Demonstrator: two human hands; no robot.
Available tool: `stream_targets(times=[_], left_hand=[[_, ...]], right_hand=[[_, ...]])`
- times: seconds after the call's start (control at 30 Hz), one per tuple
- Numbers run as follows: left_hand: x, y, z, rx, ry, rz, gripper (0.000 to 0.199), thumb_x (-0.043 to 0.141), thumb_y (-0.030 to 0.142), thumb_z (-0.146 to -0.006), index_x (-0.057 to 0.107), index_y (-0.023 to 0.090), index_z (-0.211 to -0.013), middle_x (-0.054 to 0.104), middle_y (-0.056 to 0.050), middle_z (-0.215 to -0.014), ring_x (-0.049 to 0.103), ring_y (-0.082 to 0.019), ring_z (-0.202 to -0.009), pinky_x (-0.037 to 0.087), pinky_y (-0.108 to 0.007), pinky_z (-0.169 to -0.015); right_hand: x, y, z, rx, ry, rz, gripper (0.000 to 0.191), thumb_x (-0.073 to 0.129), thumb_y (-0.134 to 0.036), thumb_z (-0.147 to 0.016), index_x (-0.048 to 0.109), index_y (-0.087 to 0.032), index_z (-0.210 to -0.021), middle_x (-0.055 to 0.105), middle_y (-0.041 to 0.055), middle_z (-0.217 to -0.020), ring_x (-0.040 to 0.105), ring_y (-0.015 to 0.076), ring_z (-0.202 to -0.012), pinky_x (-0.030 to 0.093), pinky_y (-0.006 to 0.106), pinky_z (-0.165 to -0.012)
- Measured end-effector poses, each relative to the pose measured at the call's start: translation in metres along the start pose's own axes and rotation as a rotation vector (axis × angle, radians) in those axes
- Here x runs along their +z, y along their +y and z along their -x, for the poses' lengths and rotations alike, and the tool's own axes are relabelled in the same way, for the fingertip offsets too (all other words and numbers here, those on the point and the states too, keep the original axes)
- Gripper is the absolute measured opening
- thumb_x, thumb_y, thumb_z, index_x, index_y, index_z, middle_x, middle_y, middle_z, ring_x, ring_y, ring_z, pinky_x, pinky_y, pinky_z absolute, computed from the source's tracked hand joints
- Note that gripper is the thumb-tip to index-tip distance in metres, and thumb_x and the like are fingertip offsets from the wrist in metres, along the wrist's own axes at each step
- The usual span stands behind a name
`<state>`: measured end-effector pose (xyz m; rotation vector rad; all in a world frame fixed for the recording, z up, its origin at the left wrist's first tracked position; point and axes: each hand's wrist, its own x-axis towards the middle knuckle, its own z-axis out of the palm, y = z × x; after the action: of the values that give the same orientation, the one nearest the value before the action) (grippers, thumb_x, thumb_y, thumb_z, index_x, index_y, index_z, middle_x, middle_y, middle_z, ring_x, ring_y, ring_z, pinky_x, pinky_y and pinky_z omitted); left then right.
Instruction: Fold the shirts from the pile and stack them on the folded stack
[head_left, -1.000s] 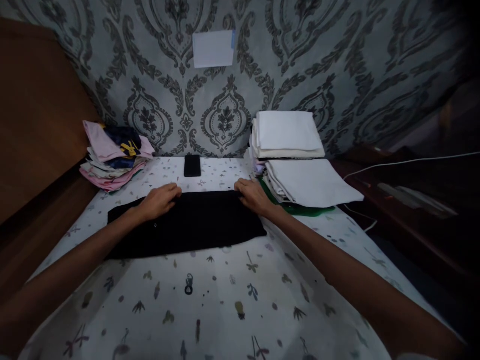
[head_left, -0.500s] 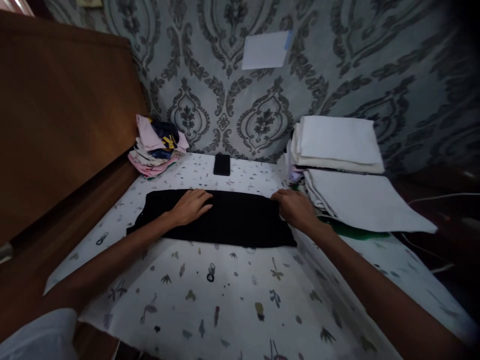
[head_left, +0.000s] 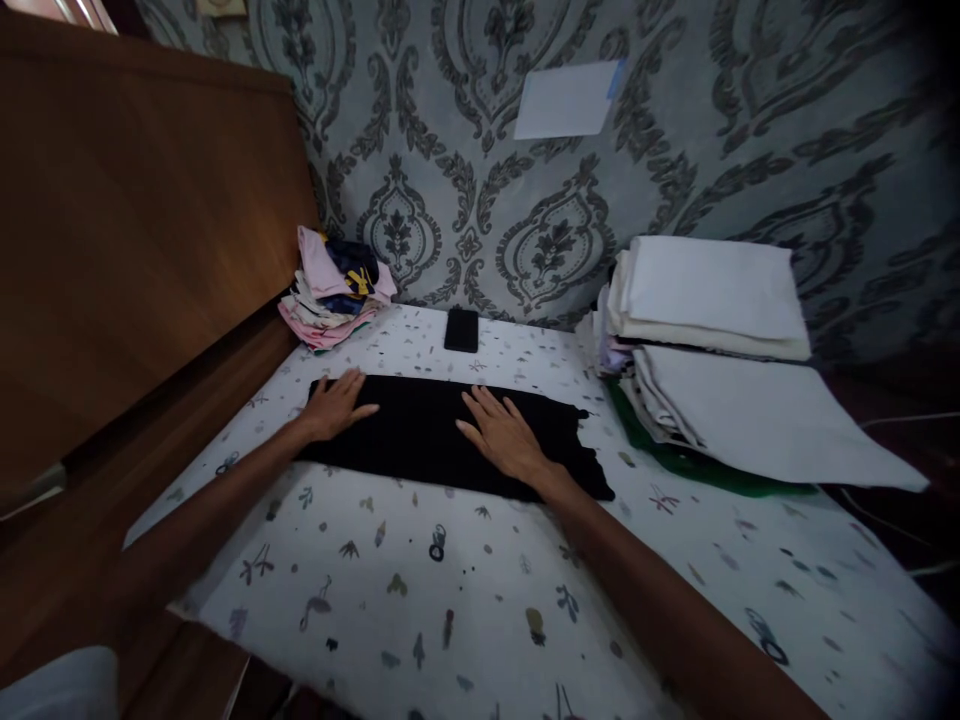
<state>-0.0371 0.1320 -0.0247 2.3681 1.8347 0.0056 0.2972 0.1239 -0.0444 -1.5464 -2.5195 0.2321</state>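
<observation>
A black garment [head_left: 420,430], folded into a long strip, lies flat across the patterned cloth [head_left: 420,620]. On its left end rests my left hand [head_left: 334,407], fingers stretched out and thumb apart. My right hand [head_left: 504,432] presses flat on the garment right of its middle, with the fingers spread. Neither hand grips anything. The garment's right end has an uneven, wavy edge. Its exact kind cannot be made out.
Folded pink and dark clothes [head_left: 337,295] are piled at the back left beside a wooden panel [head_left: 165,200]. A black phone-like object [head_left: 461,330] lies near the wall. At right stands a stack of folded white cloths [head_left: 712,300] over something green [head_left: 720,475].
My right hand has let go of the garment's right edge and moved left onto its surface, opening flat. My left hand has slid toward the left end. The view has shifted slightly.
</observation>
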Motion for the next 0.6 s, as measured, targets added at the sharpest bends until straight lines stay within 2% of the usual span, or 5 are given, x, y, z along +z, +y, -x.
stream_targets(times=[0.13,0.23,0.33,0.4,0.6], left_hand=[[-0.03,-0.053,0.012,-0.032,0.019,0.193,0.074,0.037,0.064,-0.094,0.044,0.013,-0.147,0.037,-0.019,-0.16,0.034,-0.032,-0.148,0.028,-0.049,-0.119],[-0.059,-0.072,0.03,0.038,0.03,0.375,0.065,0.042,0.071,-0.087,0.063,0.017,-0.119,0.065,-0.014,-0.13,0.059,-0.029,-0.117,0.047,-0.037,-0.098],[-0.074,-0.071,0.054,0.036,-0.218,0.464,0.049,0.057,0.069,-0.078,0.065,0.02,-0.085,0.067,-0.004,-0.082,0.061,-0.02,-0.078,0.047,-0.028,-0.07],[-0.074,-0.064,0.068,0.019,-0.356,0.454,0.04,0.068,0.061,-0.069,0.063,0.022,-0.078,0.061,0.0,-0.071,0.055,-0.017,-0.069,0.042,-0.025,-0.062],[-0.073,-0.052,0.079,0.047,-0.294,0.518,0.029,0.067,0.05,-0.067,0.057,0.023,-0.073,0.06,0.0,-0.077,0.054,-0.017,-0.074,0.043,-0.025,-0.067]], right_hand=[[-0.005,-0.002,0.001,-0.008,-0.006,-0.026,0.062,0.03,-0.057,-0.103,0.039,-0.024,-0.155,0.032,0.011,-0.164,0.021,0.0266,-0.154,0.02,0.055,-0.123],[-0.006,-0.013,0.004,-0.02,0.045,-0.047,0.058,0.032,-0.053,-0.104,0.042,-0.024,-0.152,0.037,0.0132,-0.161,0.027,0.0287,-0.152,0.024,0.057,-0.121],[-0.007,-0.028,0.008,-0.092,0.1,-0.065,0.052,0.033,-0.047,-0.105,0.048,-0.024,-0.148,0.039,0.0128,-0.16,0.03,0.0284,-0.151,0.025,0.057,-0.121],[-0.006,-0.037,0.009,-0.146,0.096,-0.07,0.05,0.033,-0.046,-0.105,0.049,-0.025,-0.147,0.038,0.0115,-0.161,0.029,0.0275,-0.151,0.025,0.056,-0.121],[0.0,-0.045,0.006,-0.145,0.04,-0.046,0.05,0.035,-0.043,-0.105,0.046,-0.022,-0.149,0.039,0.0124,-0.16,0.029,0.0247,-0.151,0.024,0.052,-0.123]])
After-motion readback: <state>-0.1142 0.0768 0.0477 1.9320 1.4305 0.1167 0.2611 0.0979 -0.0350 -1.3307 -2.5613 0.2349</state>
